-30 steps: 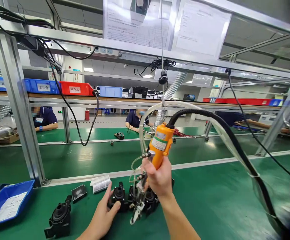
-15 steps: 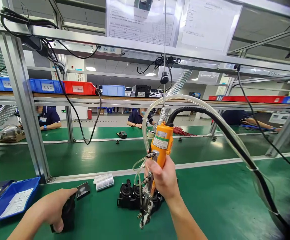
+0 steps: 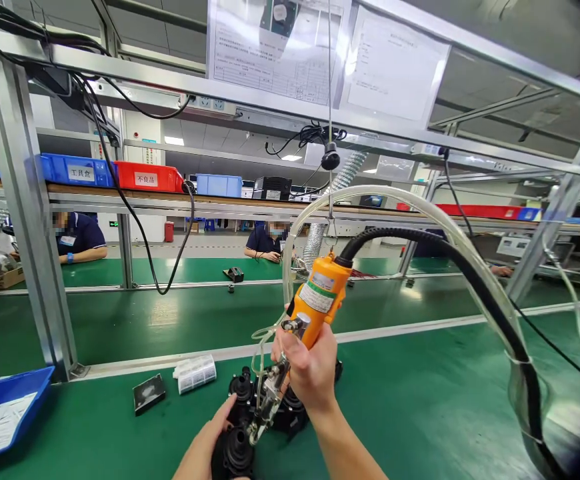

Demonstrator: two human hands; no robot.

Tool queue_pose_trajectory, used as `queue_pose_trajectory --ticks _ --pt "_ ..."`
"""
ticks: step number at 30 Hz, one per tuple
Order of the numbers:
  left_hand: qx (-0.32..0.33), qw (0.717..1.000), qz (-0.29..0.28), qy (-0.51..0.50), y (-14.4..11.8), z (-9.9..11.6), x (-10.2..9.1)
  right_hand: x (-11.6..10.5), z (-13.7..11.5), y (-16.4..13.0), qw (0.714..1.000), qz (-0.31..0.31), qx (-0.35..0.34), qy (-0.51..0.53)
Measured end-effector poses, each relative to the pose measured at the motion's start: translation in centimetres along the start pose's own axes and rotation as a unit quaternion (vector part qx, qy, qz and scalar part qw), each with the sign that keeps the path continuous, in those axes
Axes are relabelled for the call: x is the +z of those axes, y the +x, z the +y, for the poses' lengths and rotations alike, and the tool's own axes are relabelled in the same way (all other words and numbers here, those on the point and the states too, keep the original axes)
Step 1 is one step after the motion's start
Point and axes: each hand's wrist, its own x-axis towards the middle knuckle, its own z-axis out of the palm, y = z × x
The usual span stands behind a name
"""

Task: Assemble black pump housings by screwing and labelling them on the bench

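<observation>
Head view. The right hand [image 3: 310,370] is closed in a full fist around the lower body of an orange powered screwdriver [image 3: 320,293], which hangs tilted, its top leaning toward the right; its metal nose [image 3: 265,410] points down and to the left. A black corrugated hose [image 3: 450,267] and a clear tube [image 3: 420,213] arc from the tool's top toward the right edge of the frame, taking up much of the air over the right half of the worktop.

The left hand [image 3: 205,450] enters at the bottom edge, fingers curled over a black moulded pump housing [image 3: 235,453] that sits at the near edge of the green worktop [image 3: 420,400]; the grip is partly cut off by the frame, yet the thumb lies against the part. The tool's nose stands just above this housing. Directly behind it, touching or nearly so, is a cluster of further black housings [image 3: 280,410].

To the left, well apart from the hands, lie a small black plate [image 3: 149,393] and a white ribbed block [image 3: 195,373], both near the worktop's far edge rail. A blue tray [image 3: 5,413] sits at the near left corner. The worktop right of the hands is open green surface out to the hose. An aluminium frame post [image 3: 25,213] stands at the left, and other people sit at a bench beyond.
</observation>
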Motion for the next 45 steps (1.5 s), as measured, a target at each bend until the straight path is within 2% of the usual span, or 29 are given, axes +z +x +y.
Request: queue_pose_trajectory --ticks 2,5,11,19,25,29,32,35,40,45 --pt "-0.023 0.998 0.013 -0.060 0.2 -0.9 0.8 0.2 0.1 -0.1 1.000 -0.005 -0.003 0.013" --pt "-0.029 0.996 0.014 -0.086 0.1 -1.2 1.5 0.6 0.4 -0.2 1.000 -0.015 0.002 0.028" --pt "-0.008 0.983 0.032 -0.180 -1.0 -1.8 2.6 1.0 0.5 0.0 0.999 -0.031 0.016 0.041" --pt "-0.013 0.976 0.018 -0.215 -1.2 -2.1 2.6 1.1 0.0 0.1 0.999 -0.024 0.026 0.034" --pt "-0.012 0.971 0.012 -0.238 -1.6 -2.4 2.5 2.8 0.0 -1.3 0.995 -0.073 0.040 0.054" --pt "-0.018 0.969 0.017 -0.246 -1.7 -2.7 2.5 3.4 -0.1 -1.6 0.996 -0.082 0.031 0.022" --pt "-0.025 0.967 0.021 -0.253 -1.8 -2.6 2.6 3.3 -0.1 -1.6 0.996 -0.081 0.030 0.005" --pt "-0.020 0.967 0.031 -0.253 -1.8 -2.6 2.7 3.3 0.0 -1.5 0.998 -0.055 0.029 -0.014" --pt "-0.006 0.968 0.035 -0.248 -1.6 -3.0 3.2 2.2 -0.7 -0.8 0.998 -0.037 0.012 -0.049" --pt "0.006 0.971 0.043 -0.235 -1.2 -3.0 3.8 -1.5 -2.4 -0.3 0.996 -0.030 -0.001 -0.082"
